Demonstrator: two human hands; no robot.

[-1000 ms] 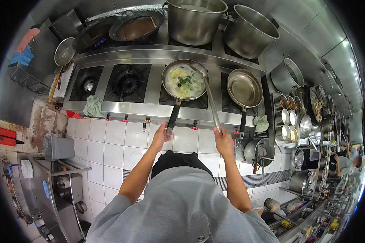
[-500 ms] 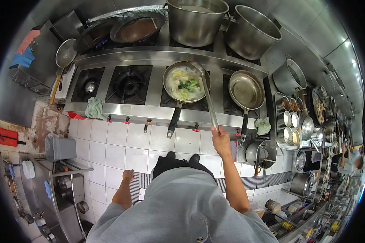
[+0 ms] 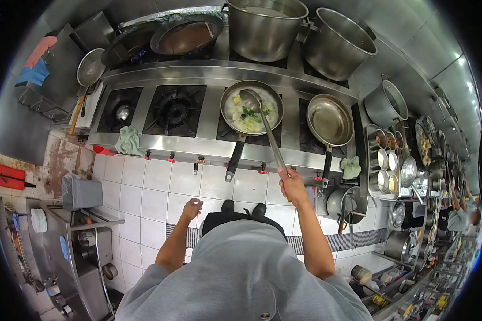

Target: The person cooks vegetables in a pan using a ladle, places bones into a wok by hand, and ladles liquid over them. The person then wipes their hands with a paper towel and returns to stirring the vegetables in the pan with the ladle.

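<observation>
My right hand (image 3: 293, 185) is wrapped round the lower end of a long metal ladle (image 3: 272, 140). The ladle's bowl is over the middle of a frying pan (image 3: 224, 120) on the stove, among pale broth with yellow and green pieces (image 3: 247, 124). The pan's black handle points toward me and nothing holds it. My left hand (image 3: 192, 207) hangs over the floor below that handle, its fingers curled but apart, holding nothing. To the right, an empty frying pan (image 3: 330, 121) rests on another burner.
Two large pots (image 3: 266, 33) and woks (image 3: 186, 37) stand on the back row. Green cloths (image 3: 128, 141) lie at the stove's front edge. At the right are a tray of small containers (image 3: 374, 188) and a saucepan (image 3: 334, 203). Another person (image 3: 458, 218) is at far right.
My left hand left the pan handle's area, dropped low, then came partly back up. The ladle's bowl moved from the pan's upper right rim toward its middle. The view shifted slightly.
</observation>
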